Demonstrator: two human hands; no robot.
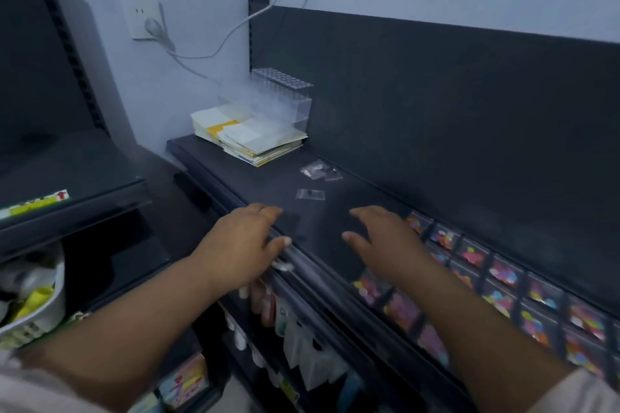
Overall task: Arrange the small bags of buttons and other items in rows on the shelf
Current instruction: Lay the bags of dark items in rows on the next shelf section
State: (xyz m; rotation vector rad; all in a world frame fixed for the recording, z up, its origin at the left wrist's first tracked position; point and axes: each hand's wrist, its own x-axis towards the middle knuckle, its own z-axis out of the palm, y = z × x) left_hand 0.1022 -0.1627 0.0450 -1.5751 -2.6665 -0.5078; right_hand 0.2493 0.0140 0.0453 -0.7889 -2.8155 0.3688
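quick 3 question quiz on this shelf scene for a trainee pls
1. True or false: the right hand grips a bag.
2. Where do the rows of colourful button bags lie? A) to the right of the hands B) under the wall socket C) in the white basket
3. Fill in: the loose clear bags lie between the hands and the ____ stack.

Key: 1 false, it is open and holds nothing. 2 A. 3 paper: the paper stack sits at the shelf's far left end.

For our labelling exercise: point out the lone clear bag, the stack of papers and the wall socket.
lone clear bag [310,194]: head view, its middle.
stack of papers [248,134]: head view, top sheet.
wall socket [137,21]: head view, bare faceplate.
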